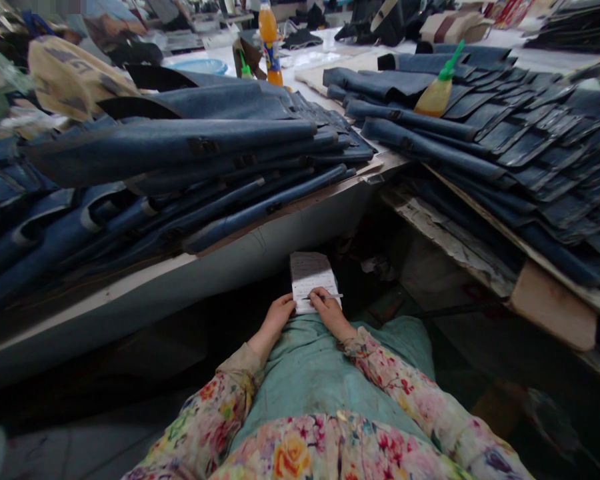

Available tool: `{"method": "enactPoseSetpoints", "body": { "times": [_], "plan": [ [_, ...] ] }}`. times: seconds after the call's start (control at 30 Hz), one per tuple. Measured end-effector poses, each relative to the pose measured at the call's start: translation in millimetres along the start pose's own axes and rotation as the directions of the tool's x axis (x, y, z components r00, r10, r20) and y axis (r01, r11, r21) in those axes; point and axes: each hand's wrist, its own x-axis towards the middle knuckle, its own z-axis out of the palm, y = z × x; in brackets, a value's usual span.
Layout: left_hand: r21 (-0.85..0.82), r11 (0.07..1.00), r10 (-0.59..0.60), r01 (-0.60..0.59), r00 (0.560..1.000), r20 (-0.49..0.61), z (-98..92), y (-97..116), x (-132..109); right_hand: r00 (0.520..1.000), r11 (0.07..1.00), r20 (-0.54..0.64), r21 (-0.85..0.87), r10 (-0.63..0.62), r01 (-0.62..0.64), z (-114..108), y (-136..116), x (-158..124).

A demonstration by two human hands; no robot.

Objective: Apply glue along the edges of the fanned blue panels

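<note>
A small white notebook (313, 268) with lines of handwriting lies at the front edge of my lap, over the green apron (320, 373). My left hand (280, 313) grips the notebook's lower left edge, its fingers partly hidden. Closed around a slim pen (336, 296), my right hand (329, 308) rests on the lower right of the page. The pen lies nearly level, its tip pointing left over the writing.
Stacked dark blue leather-like pieces (220, 137) cover the left table, with more stacked blue pieces (520, 133) on the right one. A green-capped glue bottle (437, 90) stands among the right stacks. An orange drink bottle (270, 47) and a blue basin (199, 67) are farther back.
</note>
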Motion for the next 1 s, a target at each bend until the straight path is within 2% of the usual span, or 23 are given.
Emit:
{"method": "enactPoseSetpoints", "body": {
  "times": [0.37, 0.7, 1.0],
  "plan": [
    [0.015, 1.0, 0.0, 0.0, 1.0, 0.005, -1.2, -2.2, 1.9, 1.0, 0.999, -0.009, 0.047, 0.023, -0.022, 0.1, -0.9, -0.4],
    [0.023, 0.999, -0.024, 0.024, 1.0, -0.002, 1.1, 1.5, -0.5, 0.994, 0.987, -0.091, 0.155, 0.065, -0.05, 1.7, 5.7, 3.4],
    [0.033, 0.999, -0.009, 0.009, 1.0, 0.002, 1.5, 8.2, -7.3, 0.994, 0.991, -0.094, 0.128, 0.047, -0.035, -0.3, 10.3, 1.3]
  ]
}}
